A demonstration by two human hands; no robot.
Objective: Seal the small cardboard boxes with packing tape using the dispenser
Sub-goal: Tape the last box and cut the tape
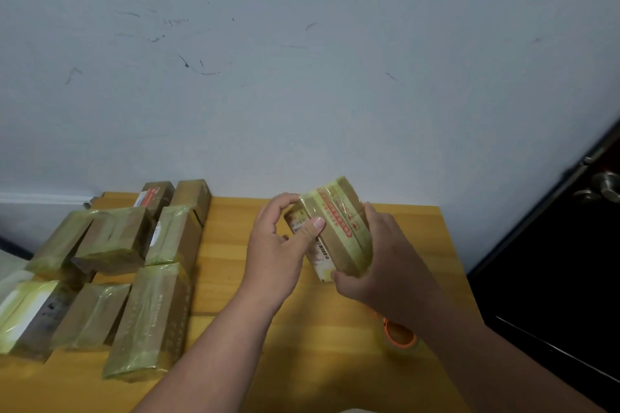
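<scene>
Fingers [318,223] of left hand [278,245] and right hand [375,265] curled round a small tape-wrapped brown cardboard box [335,228], raised near the wooden table [335,362]'s far edge. Smoothing tape, apparently; next, likely setting it among the taped boxes [117,271] at the left edge.

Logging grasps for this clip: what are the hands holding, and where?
Both hold one taped cardboard box: left hand grips its left side, thumb on front; right hand grips its right side and lower corner.
</scene>
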